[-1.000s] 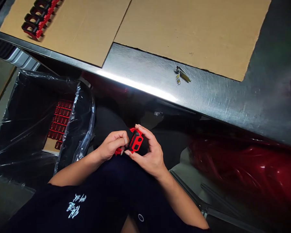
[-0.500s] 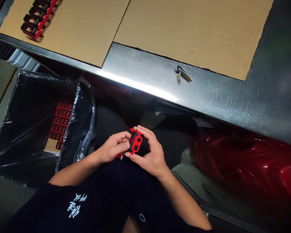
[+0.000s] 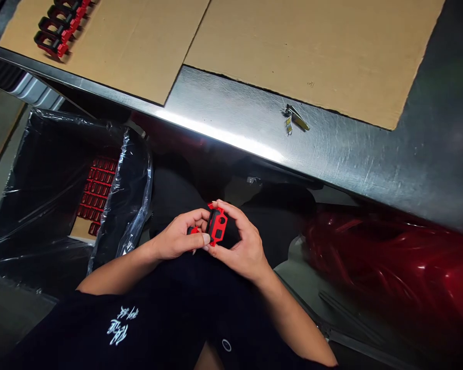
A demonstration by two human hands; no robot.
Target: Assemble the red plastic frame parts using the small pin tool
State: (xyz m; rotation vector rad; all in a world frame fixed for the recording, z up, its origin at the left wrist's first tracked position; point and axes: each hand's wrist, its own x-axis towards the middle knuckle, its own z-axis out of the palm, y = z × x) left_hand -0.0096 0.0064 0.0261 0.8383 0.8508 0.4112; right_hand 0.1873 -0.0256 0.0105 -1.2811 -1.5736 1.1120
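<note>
View: looking down from head height at two bare hands over a dark lap, low in the middle of the frame.
Held thing: a small red and black part, moulded plastic by the look of it, sits between the two hands just below the frame's centre, in front of the table edge and not on the table.
Right hand: its grip is closed around the part, with the fingers curled over the top and right side and the thumb underneath.
Left hand: its grip is clenched, with the thumb tip and forefinger pinching the part's left edge. A small red bit shows between the fingers (whether it is joined to the part cannot be told).
Table: brushed steel, running across the upper half from upper left down to the right.
Cardboard: flat brown sheets covering most of the table top.
Metal clip: small, lying on bare steel right of centre, just below the cardboard edge.
Row of parts: matching red and black pieces lined up on the cardboard at the upper left corner.
Bin: lined with black plastic, at the left, below the table edge; red pieces lie in neat rows inside it.
Red bag: glossy, at the lower right.
</note>
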